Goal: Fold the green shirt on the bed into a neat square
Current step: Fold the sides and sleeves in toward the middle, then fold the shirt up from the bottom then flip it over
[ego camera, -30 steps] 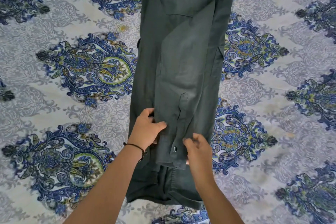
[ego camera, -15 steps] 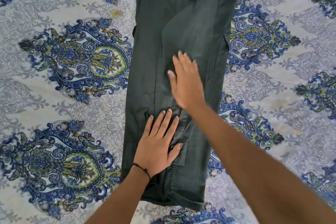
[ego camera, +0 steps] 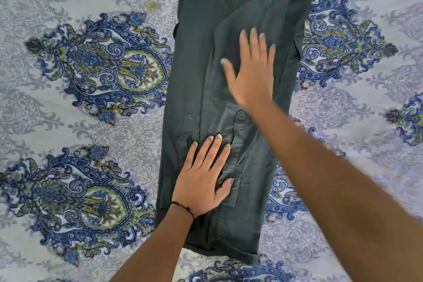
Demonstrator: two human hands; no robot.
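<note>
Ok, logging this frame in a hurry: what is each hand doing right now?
Left hand: open, flat, pressing the long folded dark green fabric shirt.
Right hand: open, flat on the shirt, slightly blurred.

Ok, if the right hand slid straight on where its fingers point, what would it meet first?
Probably just more of the folded dark green fabric shirt: the right hand lies flat on it, and a raised crease sits just ahead. Beyond that the way looks free.

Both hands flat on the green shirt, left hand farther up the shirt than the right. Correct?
Not quite. The head view shows the right hand farther up the shirt, while the left hand lies nearer the hem. Both are flat on the green shirt, as you said.
</note>
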